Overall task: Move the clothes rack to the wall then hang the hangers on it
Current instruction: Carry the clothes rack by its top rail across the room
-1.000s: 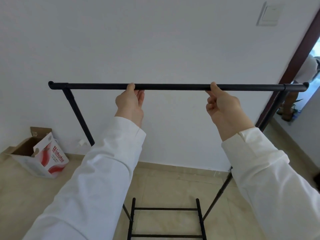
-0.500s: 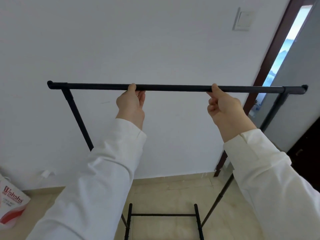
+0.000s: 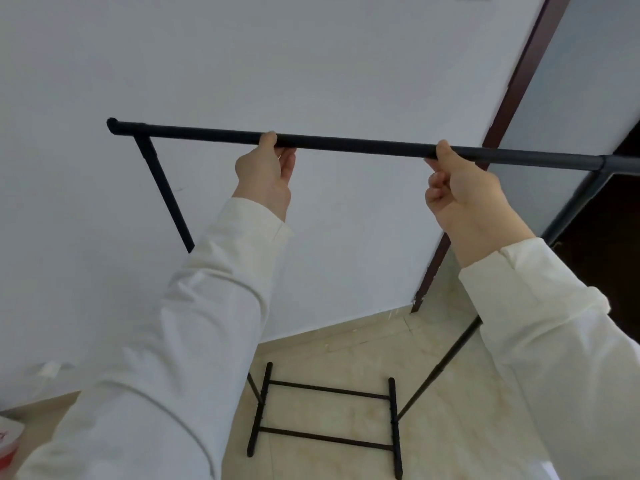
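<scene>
A black metal clothes rack (image 3: 356, 144) stands in front of me, its top bar running across the view and slanting down to the right. My left hand (image 3: 266, 174) is closed around the bar left of its middle. My right hand (image 3: 460, 192) grips the bar further right. The rack's left upright (image 3: 162, 188) and right upright (image 3: 575, 209) slope down behind my white sleeves. Its base rails (image 3: 325, 414) show low on the tiled floor between my arms. The white wall (image 3: 311, 64) is just beyond the bar. No hangers are in view.
A dark brown door frame (image 3: 519, 81) rises at the right, with a grey door leaf (image 3: 581, 81) beside it. A red and white box corner (image 3: 8, 445) peeks in at the bottom left. Beige floor tiles (image 3: 346, 341) meet the wall's base.
The view has swung to the right and tilted: the box has slid almost out at the left, the door frame now stands nearer the middle. Both hands keep their grip on the bar.
</scene>
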{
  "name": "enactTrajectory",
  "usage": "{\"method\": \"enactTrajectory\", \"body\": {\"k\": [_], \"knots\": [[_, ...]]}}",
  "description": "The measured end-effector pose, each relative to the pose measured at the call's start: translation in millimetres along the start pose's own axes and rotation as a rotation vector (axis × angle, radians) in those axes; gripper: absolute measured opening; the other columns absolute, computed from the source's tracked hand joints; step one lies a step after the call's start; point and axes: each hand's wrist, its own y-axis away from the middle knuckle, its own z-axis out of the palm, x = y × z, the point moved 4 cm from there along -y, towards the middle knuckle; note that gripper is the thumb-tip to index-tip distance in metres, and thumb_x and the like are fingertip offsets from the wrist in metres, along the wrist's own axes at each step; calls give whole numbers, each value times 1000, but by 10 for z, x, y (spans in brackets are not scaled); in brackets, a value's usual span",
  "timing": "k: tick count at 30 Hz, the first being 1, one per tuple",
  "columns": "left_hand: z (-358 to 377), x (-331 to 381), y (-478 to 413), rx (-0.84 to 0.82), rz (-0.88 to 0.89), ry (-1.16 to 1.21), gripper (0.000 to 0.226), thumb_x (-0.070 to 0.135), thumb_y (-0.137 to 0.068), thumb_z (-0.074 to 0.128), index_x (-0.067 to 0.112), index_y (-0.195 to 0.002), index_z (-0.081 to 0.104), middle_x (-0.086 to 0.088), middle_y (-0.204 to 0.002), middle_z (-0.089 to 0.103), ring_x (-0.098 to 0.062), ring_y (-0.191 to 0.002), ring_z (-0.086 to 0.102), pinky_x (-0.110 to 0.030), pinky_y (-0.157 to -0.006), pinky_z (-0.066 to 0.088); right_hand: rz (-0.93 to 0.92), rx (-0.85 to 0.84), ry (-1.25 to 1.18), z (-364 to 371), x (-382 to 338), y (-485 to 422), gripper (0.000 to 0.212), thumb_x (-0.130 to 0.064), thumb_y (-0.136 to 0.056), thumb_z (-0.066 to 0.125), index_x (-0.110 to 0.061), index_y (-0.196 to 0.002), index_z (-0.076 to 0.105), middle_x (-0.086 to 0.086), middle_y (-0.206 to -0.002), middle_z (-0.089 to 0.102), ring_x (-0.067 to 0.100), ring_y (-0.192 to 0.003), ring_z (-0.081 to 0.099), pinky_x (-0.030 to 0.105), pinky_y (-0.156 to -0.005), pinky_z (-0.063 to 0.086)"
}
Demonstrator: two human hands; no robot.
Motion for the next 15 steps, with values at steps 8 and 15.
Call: {"method": "enactTrajectory", "body": {"k": [8,15], "knots": [[44,79,-207,-29,-12,-20,13,12,-92,53,4,-102,52,-5,-79,62,-13,-71,61,-20,-76,53,-7,38,-25,163,7,-12,21,-26,-83,66,-14,-68,57,8,-110,72,6,-49,39,14,-49,36],[53,152,-401,-66,-41,-39,13,12,-93,52,3,-102,51,-6,-79,62,-12,-71,61,-20,-74,52,-31,92,-31,315,66,-43,22,-27,-82,67,-15,-66,57,10,-120,67,6,-49,39,14,-48,36]]}}
